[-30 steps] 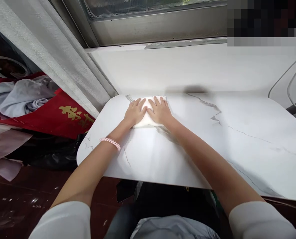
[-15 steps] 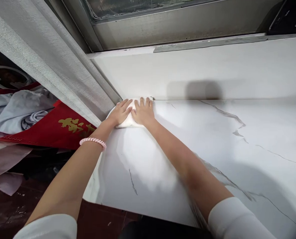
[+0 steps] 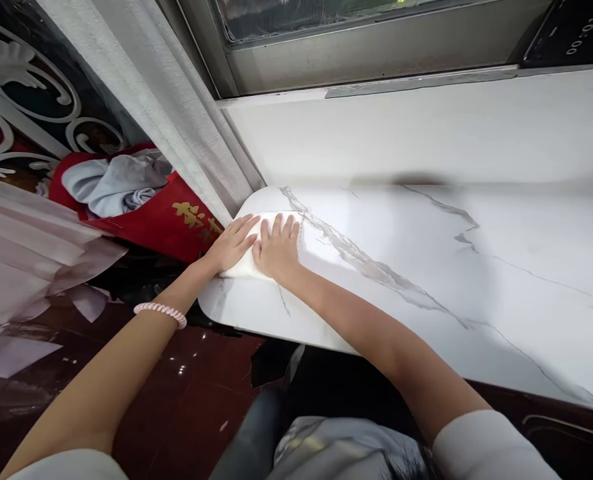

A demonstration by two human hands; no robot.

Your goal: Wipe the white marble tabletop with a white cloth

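A folded white cloth lies on the white, grey-veined tabletop, close to its rounded left end. My left hand rests flat on the left part of the cloth, fingers stretched out. Beside it, my right hand presses down on the cloth's right part with its fingers slightly spread. The two hands are side by side and cover much of the cloth. A pink coiled band circles my left wrist.
A pale curtain hangs by the table's left end. Behind the table rises a white wall below a metal window frame. A phone with lit digits stands at upper right. Left of the table, a red bag holds pale clothes.
Both hands and the cloth have moved from the back corner at the wall toward the table's front-left edge. The view has shifted, showing more floor and my lap.
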